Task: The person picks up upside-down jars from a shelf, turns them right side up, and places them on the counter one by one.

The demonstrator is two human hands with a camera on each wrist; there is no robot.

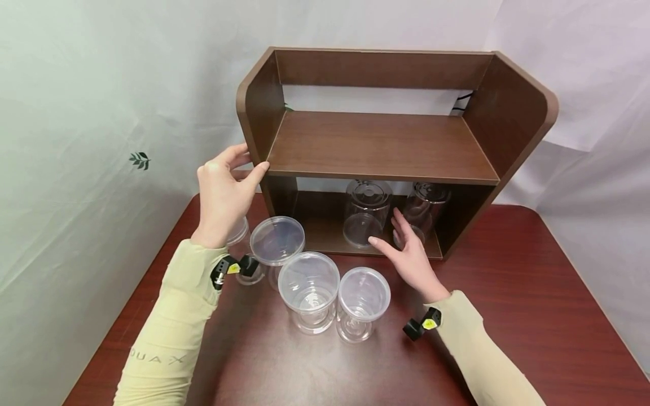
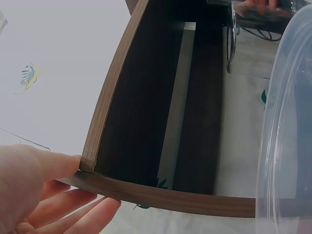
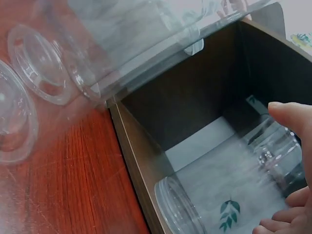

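Note:
My left hand (image 1: pixel 225 189) grips the left side panel of a brown wooden shelf unit (image 1: pixel 381 144), thumb in front and fingers behind it. In the left wrist view the thumb and fingertips meet the panel's edge (image 2: pixel 105 105). My right hand (image 1: pixel 412 264) is at the front of the lower compartment, thumb spread from the fingers. It is close to two clear jars standing inside, a middle jar (image 1: pixel 367 208) and a right jar (image 1: pixel 430 203). Whether its fingertips touch the right jar, I cannot tell. The right wrist view shows the thumb (image 3: pixel 292 117) beside clear plastic.
Several clear jars with translucent lids stand on the red-brown table (image 1: pixel 528 293) before the unit: a wide jar (image 1: pixel 308 285), a narrower jar (image 1: pixel 363 296) and a jar further back (image 1: pixel 277 242). Another jar (image 1: pixel 237 232) is partly hidden behind my left wrist. White cloth (image 1: pixel 101 113) hangs around.

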